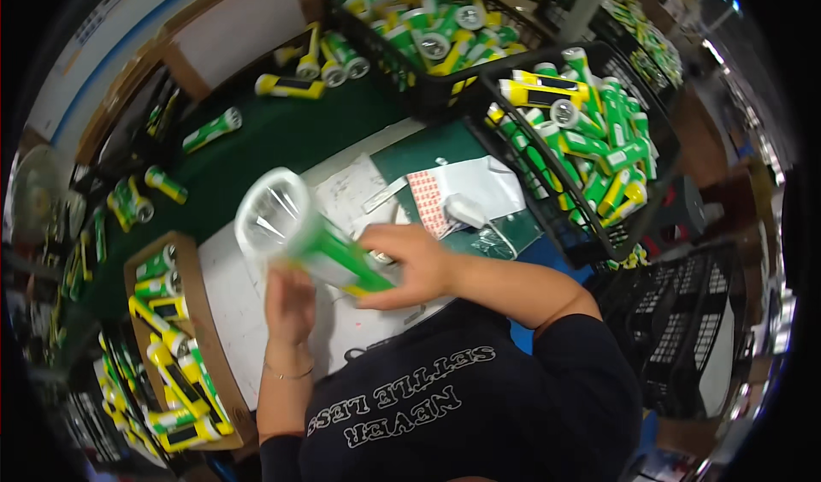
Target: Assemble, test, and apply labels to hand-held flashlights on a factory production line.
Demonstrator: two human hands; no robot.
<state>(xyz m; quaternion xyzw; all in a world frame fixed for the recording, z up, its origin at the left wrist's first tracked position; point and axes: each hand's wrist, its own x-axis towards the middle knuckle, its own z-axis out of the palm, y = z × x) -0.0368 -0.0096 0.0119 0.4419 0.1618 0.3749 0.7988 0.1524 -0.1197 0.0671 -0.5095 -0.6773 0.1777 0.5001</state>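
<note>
A green bench [282, 148] is stretching away beyond both hands, and a white board [233, 285] is lying on the near side, under them. To the left of the left hand, a carton [205, 324] is holding a heap of green and yellow torches [175, 379]. Farther out, beyond that hand, loose torches [212, 131] are lying scattered on the green. The left hand [291, 302] is blurring just below the head of a large-looking green and white torch [329, 255]; whether it is closed or touching cannot be told. The torch is tilting between the hands above the board, its clear lens facing up and left. The right hand [415, 264] is gripping its narrow end, fingers wrapping round. Just beyond the right hand, a red-and-white sticker sheet [425, 200] is lying beside white paper [496, 183]. Farther right, a black crate [547, 214] is brimming with more torches.
</note>
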